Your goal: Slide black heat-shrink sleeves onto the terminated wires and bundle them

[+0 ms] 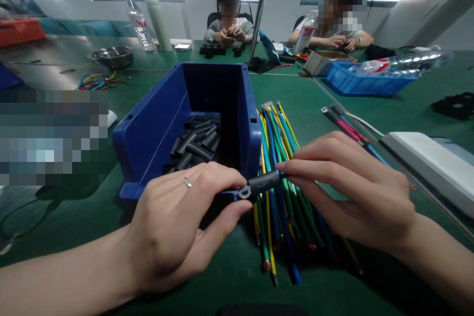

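Observation:
Between my two hands is a blue cable [283, 175] with a metal ring terminal [244, 192] at its left end. A black heat-shrink tube [264, 183] is around the cable, right beside the ring. My left hand [181, 222] pinches the terminal end between thumb and forefinger. With thumb and fingertips, my right hand [351, 187] holds the cable at the tube's right end; the rest of the cable is mostly hidden. Just beyond my left hand stands a blue bin [148, 143] with several black tubes [196, 143] inside. Yellow-green and blue cables [276, 133] lie beneath my hands.
More cables with red and black sleeves [342, 123] lie at right, near a white device [425, 163]. A light-blue tray [366, 81] holds a plastic bottle [400, 65]. A metal bowl [113, 57] stands far left. Two people [231, 24] sit across the table, hands busy.

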A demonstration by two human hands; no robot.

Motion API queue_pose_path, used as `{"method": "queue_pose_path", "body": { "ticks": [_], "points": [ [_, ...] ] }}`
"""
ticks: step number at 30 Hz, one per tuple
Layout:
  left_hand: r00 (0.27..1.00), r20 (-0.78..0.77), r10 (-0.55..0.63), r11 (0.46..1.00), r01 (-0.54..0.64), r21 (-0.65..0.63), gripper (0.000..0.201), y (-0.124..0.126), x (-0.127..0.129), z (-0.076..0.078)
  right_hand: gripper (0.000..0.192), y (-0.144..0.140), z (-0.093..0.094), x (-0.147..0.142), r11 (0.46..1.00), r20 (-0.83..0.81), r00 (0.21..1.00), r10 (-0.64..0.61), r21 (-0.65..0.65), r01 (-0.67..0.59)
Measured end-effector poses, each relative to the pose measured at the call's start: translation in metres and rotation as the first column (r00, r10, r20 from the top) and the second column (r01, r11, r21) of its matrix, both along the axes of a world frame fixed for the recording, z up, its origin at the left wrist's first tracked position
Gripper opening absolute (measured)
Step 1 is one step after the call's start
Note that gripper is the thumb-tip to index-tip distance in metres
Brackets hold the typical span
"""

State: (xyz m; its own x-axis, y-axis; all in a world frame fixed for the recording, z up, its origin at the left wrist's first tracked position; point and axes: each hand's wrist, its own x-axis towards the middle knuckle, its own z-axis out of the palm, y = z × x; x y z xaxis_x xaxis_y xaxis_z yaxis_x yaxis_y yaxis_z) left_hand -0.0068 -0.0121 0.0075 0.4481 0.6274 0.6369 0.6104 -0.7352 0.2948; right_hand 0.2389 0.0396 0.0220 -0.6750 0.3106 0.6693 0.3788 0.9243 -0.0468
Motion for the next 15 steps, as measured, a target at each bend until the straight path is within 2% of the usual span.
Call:
{"method": "queue_pose_path", "body": {
  "ticks": [15],
  "points": [
    [1.000,0.004,0.031,1.000,-0.031,-0.003,0.017,-0.0009,0.0018,-0.0017,0.029,-0.0007,-0.0007,0.0003,1.000,0.060,0.998,-0.001,-0.023,0.002]
  ]
}}
